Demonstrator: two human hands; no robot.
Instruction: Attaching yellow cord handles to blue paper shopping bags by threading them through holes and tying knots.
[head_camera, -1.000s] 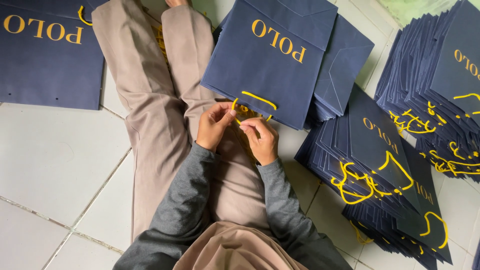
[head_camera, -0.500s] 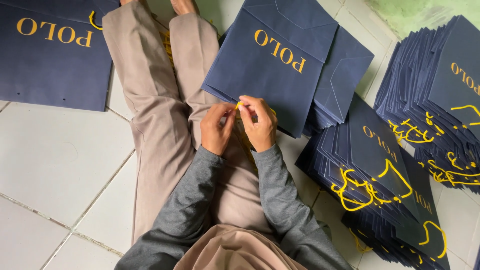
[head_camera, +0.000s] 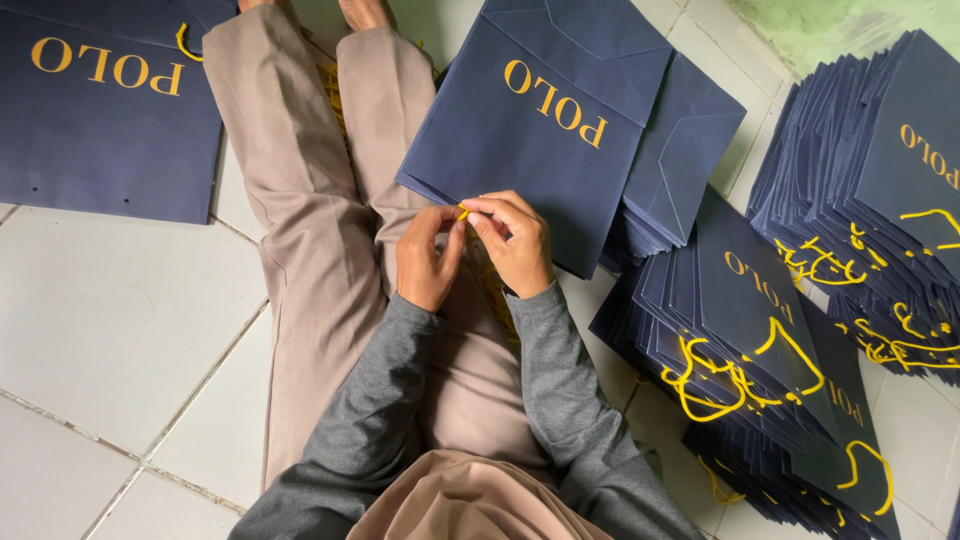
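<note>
Yellow cord (head_camera: 463, 212) sits pinched between the fingertips of the left hand (head_camera: 428, 262) and right hand (head_camera: 518, 243), at the lower edge of one navy paper bag (head_camera: 545, 120) across the lap. Two finished-bag stacks (head_camera: 770, 340) lie to the right.

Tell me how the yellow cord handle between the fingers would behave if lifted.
The yellow cord is probably floppy: handles on the finished bags curl in loose loops. Likely very light, since the left hand and right hand pinch it with fingertips only. Unlikely to roll.
</note>
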